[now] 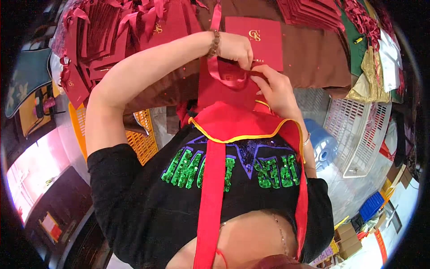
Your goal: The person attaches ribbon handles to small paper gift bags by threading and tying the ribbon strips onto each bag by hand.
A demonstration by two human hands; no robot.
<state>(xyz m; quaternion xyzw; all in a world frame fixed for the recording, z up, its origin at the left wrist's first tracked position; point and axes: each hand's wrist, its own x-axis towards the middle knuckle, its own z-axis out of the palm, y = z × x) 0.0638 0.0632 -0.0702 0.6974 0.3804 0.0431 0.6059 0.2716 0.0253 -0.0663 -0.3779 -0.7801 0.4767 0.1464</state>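
In front of my chest a dark red paper gift bag (215,92) stands at the table's near edge, partly hidden by my red apron (242,123). A wide pink-red ribbon (214,71) loops over it and hangs down its front. My left hand (235,47), with a beaded bracelet at the wrist, is closed, its fingertips pinching at the bag's upper right edge. Close beside it, my right hand (273,85) grips the same edge between thumb and fingers. What exactly lies between the fingertips is hidden. Just beyond the hands lies another red bag (264,40) with gold print.
A brown cloth (318,62) covers the table. Stacked red bags with ribbons (98,36) fill the left side, and another red stack (309,13) lies far right. Below are a yellow crate (142,139), a white basket (358,134) and a blue water bottle (322,145).
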